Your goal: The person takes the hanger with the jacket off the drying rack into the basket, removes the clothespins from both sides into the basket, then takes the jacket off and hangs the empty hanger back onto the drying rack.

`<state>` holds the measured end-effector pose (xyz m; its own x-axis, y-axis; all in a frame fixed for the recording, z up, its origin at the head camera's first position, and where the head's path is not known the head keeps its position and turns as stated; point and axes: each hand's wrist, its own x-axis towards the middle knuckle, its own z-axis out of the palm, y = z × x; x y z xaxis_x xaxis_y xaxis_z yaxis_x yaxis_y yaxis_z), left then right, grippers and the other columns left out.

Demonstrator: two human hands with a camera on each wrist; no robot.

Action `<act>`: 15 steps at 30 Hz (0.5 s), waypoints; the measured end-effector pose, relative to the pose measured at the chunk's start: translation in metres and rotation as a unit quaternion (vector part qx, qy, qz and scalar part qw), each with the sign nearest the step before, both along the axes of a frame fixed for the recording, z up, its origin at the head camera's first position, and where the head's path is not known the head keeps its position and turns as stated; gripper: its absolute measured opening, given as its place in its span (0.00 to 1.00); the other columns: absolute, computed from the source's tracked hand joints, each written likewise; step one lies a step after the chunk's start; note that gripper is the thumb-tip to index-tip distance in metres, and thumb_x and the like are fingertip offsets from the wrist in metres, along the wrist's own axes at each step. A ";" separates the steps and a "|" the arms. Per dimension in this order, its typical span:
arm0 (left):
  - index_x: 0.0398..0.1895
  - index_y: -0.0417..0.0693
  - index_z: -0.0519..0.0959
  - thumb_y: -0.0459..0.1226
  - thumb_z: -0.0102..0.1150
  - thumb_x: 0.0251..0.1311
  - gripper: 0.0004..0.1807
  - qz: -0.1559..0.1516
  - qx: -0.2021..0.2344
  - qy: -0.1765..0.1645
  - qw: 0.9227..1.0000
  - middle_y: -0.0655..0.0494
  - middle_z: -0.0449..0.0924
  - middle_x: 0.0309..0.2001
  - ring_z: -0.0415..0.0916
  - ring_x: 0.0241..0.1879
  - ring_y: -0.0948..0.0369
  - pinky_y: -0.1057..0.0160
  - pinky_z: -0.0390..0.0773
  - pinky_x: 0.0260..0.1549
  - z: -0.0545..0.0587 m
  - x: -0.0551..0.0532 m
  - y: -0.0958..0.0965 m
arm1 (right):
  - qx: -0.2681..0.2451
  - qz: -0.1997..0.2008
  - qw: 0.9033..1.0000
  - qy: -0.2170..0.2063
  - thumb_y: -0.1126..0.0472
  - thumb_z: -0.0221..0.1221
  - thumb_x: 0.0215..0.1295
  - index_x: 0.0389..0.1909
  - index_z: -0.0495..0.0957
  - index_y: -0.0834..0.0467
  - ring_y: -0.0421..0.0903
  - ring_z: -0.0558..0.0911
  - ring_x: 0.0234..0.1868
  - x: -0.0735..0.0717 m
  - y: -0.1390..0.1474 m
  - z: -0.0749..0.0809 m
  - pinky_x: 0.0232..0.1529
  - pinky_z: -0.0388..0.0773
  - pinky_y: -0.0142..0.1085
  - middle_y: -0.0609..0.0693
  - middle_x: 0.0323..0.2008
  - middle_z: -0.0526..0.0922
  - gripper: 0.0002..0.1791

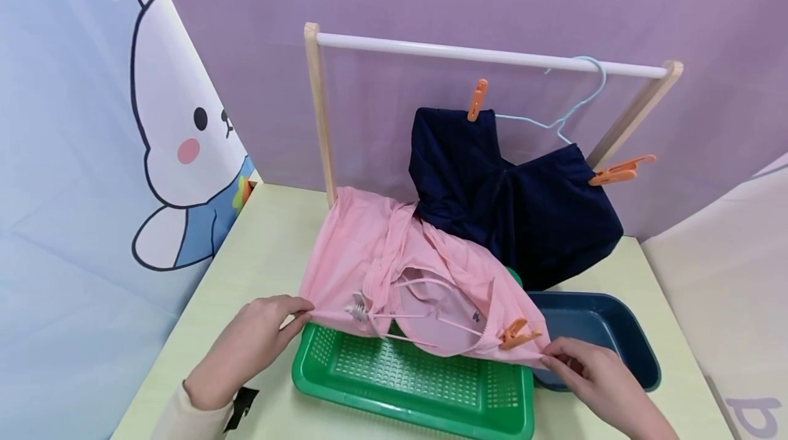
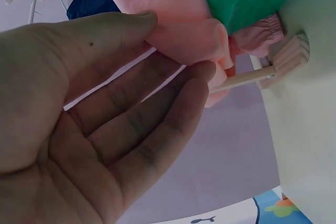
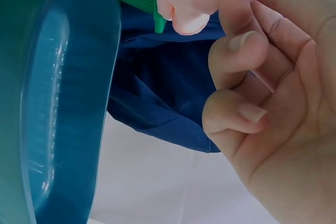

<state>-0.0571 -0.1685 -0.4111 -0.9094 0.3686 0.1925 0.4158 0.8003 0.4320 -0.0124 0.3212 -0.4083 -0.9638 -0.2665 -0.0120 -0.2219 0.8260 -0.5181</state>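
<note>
A pink zip-up jacket (image 1: 363, 235) is spread over a green basket (image 1: 412, 416), its collar end toward me. My left hand (image 1: 261, 327) pinches its left edge between thumb and fingers; the left wrist view shows the pink cloth (image 2: 184, 38) at the fingertips. With thumb and fingertips my right hand (image 1: 594, 371) pinches the opposite edge. Inside the neck opening lies a pink hanger (image 1: 400, 317). A greyish clothespin (image 1: 357, 308) sits on the jacket's left side, and an orange clothespin (image 1: 517, 335) on its right. The hanger's hook is not distinguishable.
Behind the jacket stands a rack with a white bar (image 1: 431, 50) and wooden posts. Dark navy trousers (image 1: 548, 221) hang there on a light blue hanger (image 1: 581, 111), with orange clothespins (image 1: 477, 100) at both sides. A dark blue tray (image 1: 646, 365) stands right of the basket.
</note>
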 end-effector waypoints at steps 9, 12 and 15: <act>0.36 0.55 0.87 0.33 0.73 0.56 0.08 -0.018 0.017 0.054 0.998 0.66 0.84 0.37 0.80 0.36 0.67 0.61 0.83 0.35 -0.002 -0.004 0.004 | 0.004 -0.001 1.000 0.014 0.64 0.67 0.64 0.36 0.84 0.48 0.33 0.70 0.22 -0.003 -0.001 0.002 0.20 0.70 0.28 0.33 0.22 0.72 0.06; 0.36 0.54 0.86 0.32 0.72 0.58 0.07 -0.017 0.024 0.041 0.999 0.67 0.83 0.37 0.79 0.36 0.69 0.63 0.83 0.35 -0.003 -0.005 0.005 | 0.012 0.001 0.999 0.036 0.62 0.69 0.62 0.37 0.84 0.47 0.32 0.69 0.23 -0.005 -0.002 0.005 0.20 0.70 0.29 0.31 0.23 0.72 0.07; 0.37 0.54 0.85 0.32 0.71 0.59 0.07 -0.018 0.028 0.031 0.999 0.66 0.82 0.38 0.78 0.36 0.69 0.63 0.83 0.36 -0.004 -0.006 0.006 | 0.010 -0.002 0.995 0.095 0.61 0.73 0.57 0.40 0.84 0.47 0.32 0.70 0.27 -0.007 -0.004 0.009 0.23 0.70 0.28 0.33 0.29 0.75 0.12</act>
